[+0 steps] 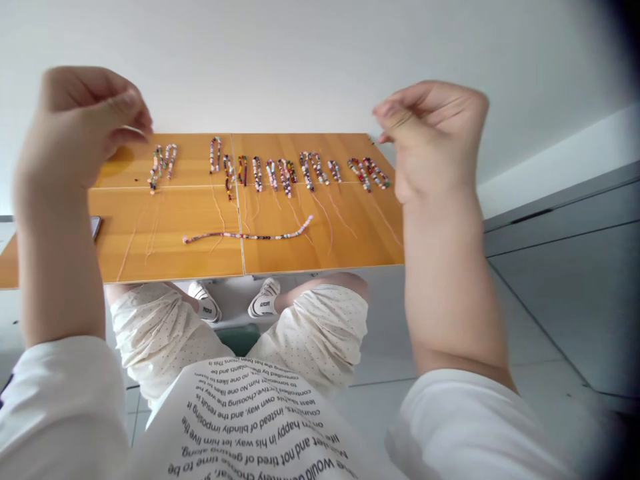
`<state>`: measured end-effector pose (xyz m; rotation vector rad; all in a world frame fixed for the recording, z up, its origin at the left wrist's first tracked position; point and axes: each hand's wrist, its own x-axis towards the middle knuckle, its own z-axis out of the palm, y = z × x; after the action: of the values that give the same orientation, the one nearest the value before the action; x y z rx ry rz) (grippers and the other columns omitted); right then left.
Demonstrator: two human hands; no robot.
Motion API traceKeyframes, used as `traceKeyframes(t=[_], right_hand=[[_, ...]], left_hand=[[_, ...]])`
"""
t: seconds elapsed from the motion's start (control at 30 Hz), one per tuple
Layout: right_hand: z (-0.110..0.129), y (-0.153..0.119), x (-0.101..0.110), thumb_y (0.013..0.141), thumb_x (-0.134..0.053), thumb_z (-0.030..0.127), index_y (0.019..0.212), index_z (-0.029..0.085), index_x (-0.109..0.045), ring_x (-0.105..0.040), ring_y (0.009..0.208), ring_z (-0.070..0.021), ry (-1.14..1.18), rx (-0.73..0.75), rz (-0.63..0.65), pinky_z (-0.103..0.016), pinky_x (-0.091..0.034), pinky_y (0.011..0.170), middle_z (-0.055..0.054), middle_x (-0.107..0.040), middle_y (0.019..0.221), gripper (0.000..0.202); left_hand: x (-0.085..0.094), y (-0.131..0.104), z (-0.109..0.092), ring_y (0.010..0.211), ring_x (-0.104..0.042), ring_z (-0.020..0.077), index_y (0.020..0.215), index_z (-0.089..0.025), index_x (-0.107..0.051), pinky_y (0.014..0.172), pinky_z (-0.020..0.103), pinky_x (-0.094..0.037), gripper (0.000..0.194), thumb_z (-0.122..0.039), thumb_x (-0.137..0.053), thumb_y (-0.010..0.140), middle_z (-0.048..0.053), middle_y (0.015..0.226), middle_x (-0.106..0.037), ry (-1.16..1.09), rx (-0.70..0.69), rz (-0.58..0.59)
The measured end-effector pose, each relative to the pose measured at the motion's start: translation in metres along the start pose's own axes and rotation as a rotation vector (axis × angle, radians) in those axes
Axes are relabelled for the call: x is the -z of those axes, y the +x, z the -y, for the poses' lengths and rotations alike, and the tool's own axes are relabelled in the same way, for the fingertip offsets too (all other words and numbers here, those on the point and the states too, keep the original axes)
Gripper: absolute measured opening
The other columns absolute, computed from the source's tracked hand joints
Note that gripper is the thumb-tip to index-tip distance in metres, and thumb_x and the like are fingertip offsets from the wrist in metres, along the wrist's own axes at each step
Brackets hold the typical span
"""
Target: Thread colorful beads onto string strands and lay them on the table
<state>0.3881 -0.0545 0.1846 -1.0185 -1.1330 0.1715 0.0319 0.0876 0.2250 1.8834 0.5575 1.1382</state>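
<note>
My left hand (85, 127) is raised at the upper left, its thumb and fingertips drawn together in a pinch. At the upper right my right hand (435, 133) pinches in the same way, slightly blurred. Whatever either of them grips is too fine to make out. Between and below them, apart from both, a long strand of small mixed-colour beads (250, 237) stretches across the front of the wooden table (165, 260). Behind it lies a row of looped bead strands (285, 175), several with pale pink thread tails. Another looped bead strand (157, 167) rests nearer my left hand.
A dark-edged flat device (95, 227) sits at the table's left, partly behind my left forearm. Behind the table rises a pale wall (280, 67). My knees are at the table's front edge, and a grey cabinet-like surface (565, 227) stands to the right.
</note>
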Motion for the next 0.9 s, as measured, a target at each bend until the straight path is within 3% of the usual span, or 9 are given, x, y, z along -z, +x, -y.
traceKeyframes(t=[0.07,0.17,0.23,0.4,0.5,0.57,0.67,0.8,0.9], right_hand=[[-0.003,-0.008,-0.019,0.060,-0.093,0.037,0.063,0.021,-0.074,-0.056,0.065,-0.0100,0.000,0.010,0.074,-0.029,-0.042,0.062,-0.002,-0.063,0.068,0.025],[-0.013,-0.021,-0.046,0.069,-0.088,0.044,0.072,0.025,-0.076,-0.057,0.075,-0.0115,-0.044,0.009,0.205,-0.029,-0.048,0.067,-0.002,-0.060,0.082,0.022],[-0.023,-0.030,-0.062,0.076,-0.081,0.051,0.075,0.027,-0.074,-0.061,0.083,-0.0135,-0.051,0.002,0.286,-0.031,-0.051,0.073,-0.001,-0.062,0.088,0.025],[-0.059,-0.047,-0.098,0.083,-0.076,0.046,0.078,0.023,-0.068,-0.066,0.079,-0.0130,0.127,-0.100,0.366,-0.029,-0.054,0.077,-0.001,-0.070,0.081,0.025],[-0.085,-0.056,-0.117,0.085,-0.071,0.052,0.081,0.023,-0.059,-0.064,0.065,-0.0111,0.308,-0.233,0.350,-0.027,-0.054,0.066,0.002,-0.067,0.071,0.032],[-0.101,-0.063,-0.127,0.085,-0.068,0.058,0.081,0.024,-0.051,-0.055,0.050,-0.0088,0.377,-0.308,0.308,-0.024,-0.049,0.051,0.006,-0.059,0.061,0.039],[-0.120,-0.071,-0.136,0.087,-0.065,0.058,0.082,0.025,-0.045,-0.034,0.038,-0.0053,0.390,-0.358,0.273,-0.020,-0.031,0.038,0.011,-0.043,0.053,0.039],[-0.134,-0.080,-0.138,0.087,-0.066,0.057,0.080,0.024,-0.046,-0.026,0.039,-0.0051,0.356,-0.369,0.225,-0.022,-0.019,0.039,0.012,-0.033,0.049,0.039],[-0.137,-0.085,-0.136,0.085,-0.069,0.054,0.079,0.023,-0.050,-0.023,0.039,-0.0051,0.317,-0.397,0.245,-0.023,-0.016,0.041,0.011,-0.032,0.047,0.037]], left_hand=[[-0.022,0.006,0.005,0.067,-0.063,0.0081,0.080,-0.011,-0.070,0.066,0.028,-0.050,0.014,-0.023,-0.077,0.083,0.000,0.073,-0.069,0.049,0.064,-0.012],[-0.049,0.015,0.019,0.066,-0.064,0.0084,0.077,-0.013,-0.070,0.062,0.025,-0.052,0.037,-0.045,-0.086,0.071,0.000,0.070,-0.070,-0.081,0.092,0.140],[-0.064,0.019,0.031,0.063,-0.062,0.0084,0.073,-0.015,-0.069,0.058,0.025,-0.052,0.042,-0.052,-0.087,0.066,0.000,0.065,-0.068,-0.146,0.101,0.212],[-0.098,0.020,0.067,0.064,-0.066,0.0069,0.077,-0.014,-0.065,0.065,0.021,-0.057,0.027,-0.036,-0.079,0.080,0.001,0.069,-0.068,-0.283,0.128,0.173],[-0.115,0.021,0.094,0.063,-0.069,0.0105,0.080,-0.015,-0.059,0.064,0.025,-0.060,0.036,-0.045,-0.078,0.079,0.001,0.071,-0.069,-0.414,0.250,0.204],[-0.126,0.021,0.113,0.055,-0.067,0.0110,0.082,-0.016,-0.055,0.056,0.025,-0.059,0.045,-0.053,-0.079,0.075,-0.001,0.065,-0.065,-0.495,0.298,0.221],[-0.141,0.016,0.137,0.046,-0.054,0.0054,0.083,-0.017,-0.052,0.048,0.018,-0.051,0.048,-0.054,-0.080,0.073,-0.007,0.054,-0.055,-0.596,0.348,0.176],[-0.157,0.002,0.153,0.038,-0.028,0.0002,0.082,-0.019,-0.049,0.039,0.012,-0.030,0.044,-0.049,-0.080,0.074,-0.014,0.046,-0.033,-0.725,0.390,0.070],[-0.163,-0.007,0.158,0.038,-0.022,-0.0002,0.080,-0.019,-0.049,0.037,0.012,-0.022,0.046,-0.050,-0.082,0.072,-0.014,0.047,-0.030,-0.726,0.380,-0.021]])
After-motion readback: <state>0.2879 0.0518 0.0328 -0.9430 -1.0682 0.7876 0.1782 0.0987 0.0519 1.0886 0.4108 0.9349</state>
